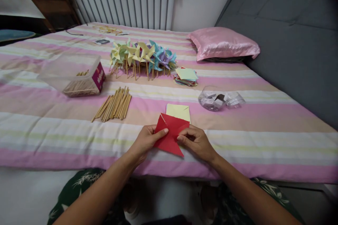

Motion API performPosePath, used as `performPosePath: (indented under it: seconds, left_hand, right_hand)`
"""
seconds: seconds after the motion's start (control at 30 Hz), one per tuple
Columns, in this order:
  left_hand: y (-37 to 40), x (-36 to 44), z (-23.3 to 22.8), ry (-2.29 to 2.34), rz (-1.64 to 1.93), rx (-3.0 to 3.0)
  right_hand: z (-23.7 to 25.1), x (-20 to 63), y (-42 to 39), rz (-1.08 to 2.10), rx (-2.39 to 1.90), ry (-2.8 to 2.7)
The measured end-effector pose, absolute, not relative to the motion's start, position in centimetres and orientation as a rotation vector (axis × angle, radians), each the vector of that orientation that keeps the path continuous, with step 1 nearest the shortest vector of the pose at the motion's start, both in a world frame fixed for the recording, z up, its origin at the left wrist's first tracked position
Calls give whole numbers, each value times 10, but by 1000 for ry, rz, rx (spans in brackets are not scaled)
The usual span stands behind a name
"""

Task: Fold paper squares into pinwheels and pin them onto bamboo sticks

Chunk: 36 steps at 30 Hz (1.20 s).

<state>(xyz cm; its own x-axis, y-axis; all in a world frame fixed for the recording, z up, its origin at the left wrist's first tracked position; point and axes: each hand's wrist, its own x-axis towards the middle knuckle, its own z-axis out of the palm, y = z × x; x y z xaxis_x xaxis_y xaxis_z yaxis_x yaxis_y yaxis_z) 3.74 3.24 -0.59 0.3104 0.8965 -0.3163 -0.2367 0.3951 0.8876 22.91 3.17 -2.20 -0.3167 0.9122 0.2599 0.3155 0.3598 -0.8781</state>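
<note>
A red paper square (171, 132) with slits cut in from its corners is held up near the front edge of the bed. My left hand (149, 139) grips its left side, thumb on top. On the right side, my right hand (196, 142) pinches the paper between thumb and fingers, and one corner there looks bent or folded. Just behind the red paper lies a pale yellow sheet (179, 111) with a slit at its corner, partly covered. A pile of thin wooden sticks (114, 104) rests to the left of my hands.
Finished paper pinwheels (142, 56) stand in a cluster farther back. A clear plastic box (84, 81) with sticks is at left. Stacked coloured paper (186, 76) and a round clear container (211, 99) with small packets lie to the right. A pink pillow (224, 42) sits by the grey headboard (285, 28).
</note>
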Motion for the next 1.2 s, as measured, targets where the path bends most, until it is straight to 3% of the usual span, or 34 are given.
performPosePath:
  seconds: [1.2]
  left_hand:
    - [28,47,-10,1054,830,958]
  right_hand:
    - [-21,223,29,836,-1223,-1818]
